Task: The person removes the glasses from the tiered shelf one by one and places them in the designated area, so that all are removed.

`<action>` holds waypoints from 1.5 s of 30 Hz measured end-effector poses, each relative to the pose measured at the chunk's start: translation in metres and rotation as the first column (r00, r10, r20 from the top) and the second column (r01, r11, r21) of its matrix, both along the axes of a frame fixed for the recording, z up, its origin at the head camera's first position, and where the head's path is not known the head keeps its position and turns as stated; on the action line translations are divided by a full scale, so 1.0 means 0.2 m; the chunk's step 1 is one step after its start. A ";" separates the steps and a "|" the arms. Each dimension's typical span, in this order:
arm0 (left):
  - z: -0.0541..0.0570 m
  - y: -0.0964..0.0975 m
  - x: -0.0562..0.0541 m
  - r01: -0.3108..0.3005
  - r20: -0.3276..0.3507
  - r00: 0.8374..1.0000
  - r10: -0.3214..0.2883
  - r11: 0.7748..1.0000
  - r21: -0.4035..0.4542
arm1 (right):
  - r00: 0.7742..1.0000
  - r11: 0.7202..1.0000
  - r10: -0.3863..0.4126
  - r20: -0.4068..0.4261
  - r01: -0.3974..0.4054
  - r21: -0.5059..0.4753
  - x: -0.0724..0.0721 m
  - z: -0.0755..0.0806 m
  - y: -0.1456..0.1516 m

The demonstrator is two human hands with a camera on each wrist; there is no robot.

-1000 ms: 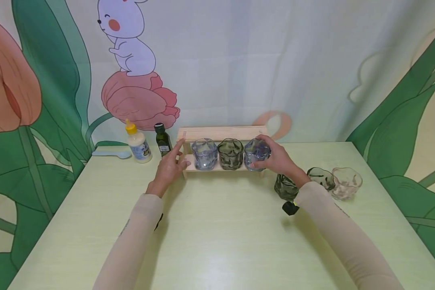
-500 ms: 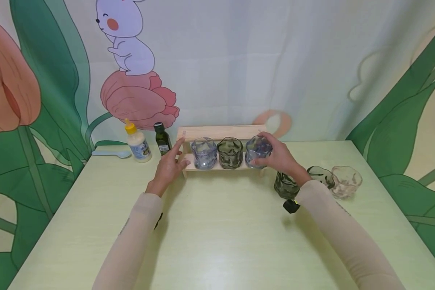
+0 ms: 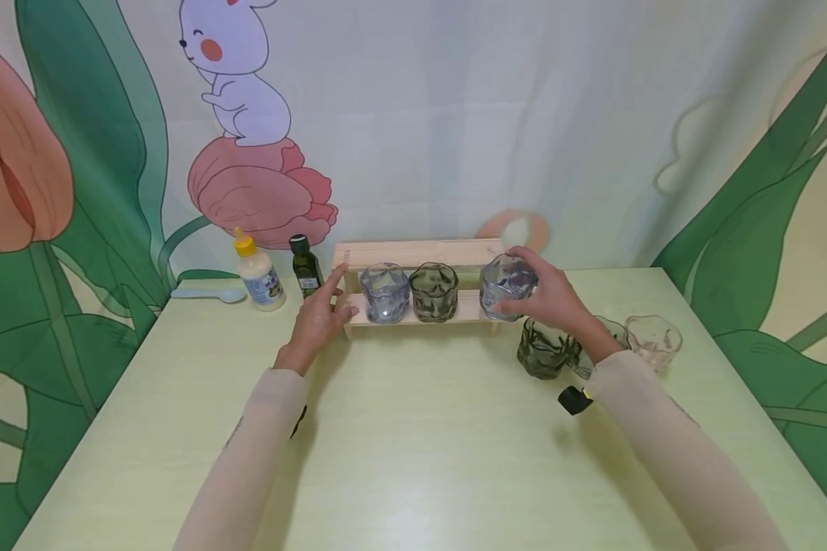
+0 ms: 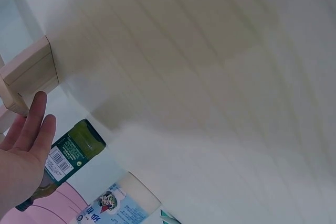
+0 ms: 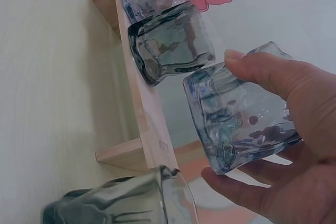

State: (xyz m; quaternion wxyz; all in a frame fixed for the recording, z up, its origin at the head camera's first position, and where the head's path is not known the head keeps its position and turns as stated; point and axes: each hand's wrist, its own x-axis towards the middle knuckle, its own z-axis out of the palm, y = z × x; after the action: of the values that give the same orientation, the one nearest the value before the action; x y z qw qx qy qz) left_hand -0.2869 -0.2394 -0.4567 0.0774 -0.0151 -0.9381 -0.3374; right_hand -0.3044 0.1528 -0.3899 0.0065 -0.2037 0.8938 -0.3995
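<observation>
My right hand (image 3: pixel 558 301) holds a bluish clear glass (image 3: pixel 501 289) by its sides, thumb in front. The glass overlaps the right end of a two-tier wooden rack (image 3: pixel 420 252) in the head view. In the right wrist view this glass (image 5: pixel 236 116) is tilted, with its base apart from the shelf (image 5: pixel 149 119). Another bluish glass (image 3: pixel 384 295) and a smoky green glass (image 3: pixel 434 293) stand side by side on the lower shelf. My left hand (image 3: pixel 315 317) touches the rack's left end with extended fingers; the left wrist view shows the fingertips at its wooden end (image 4: pixel 34 69).
Right of the rack, a dark green glass (image 3: pixel 543 352), a grey glass (image 3: pixel 619 333) and a pale pinkish glass (image 3: pixel 655 340) stand on the table. At left are a green bottle (image 3: pixel 306 268), a yellow-capped bottle (image 3: pixel 260 279) and a light blue spoon (image 3: pixel 210 295).
My right hand has moved right with the bluish glass, widening the gap from the smoky green glass. The left hand stays at the rack's left end.
</observation>
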 end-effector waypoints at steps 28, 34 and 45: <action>0.00 0.00 0.01 0.013 -0.050 0.999 -0.014 1.000 -0.023 | 0.997 0.997 -0.063 -0.045 0.065 0.045 0.49 0.03 0.20; -0.01 0.00 0.01 0.014 -0.033 0.999 -0.015 1.000 -0.024 | 0.997 0.997 -0.058 -0.042 0.060 0.054 0.57 -0.02 0.21; 0.00 0.00 0.00 0.007 -0.014 1.000 -0.007 1.000 -0.010 | 0.997 0.995 -0.072 -0.040 0.074 0.064 0.62 -0.15 0.23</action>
State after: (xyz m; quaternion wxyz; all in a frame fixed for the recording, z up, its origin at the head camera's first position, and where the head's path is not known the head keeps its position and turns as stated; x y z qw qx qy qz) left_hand -0.2863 -0.2389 -0.4577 0.0826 -0.0212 -0.9392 -0.3327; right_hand -0.1799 0.1991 -0.4191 -0.0183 -0.1780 0.9133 -0.3659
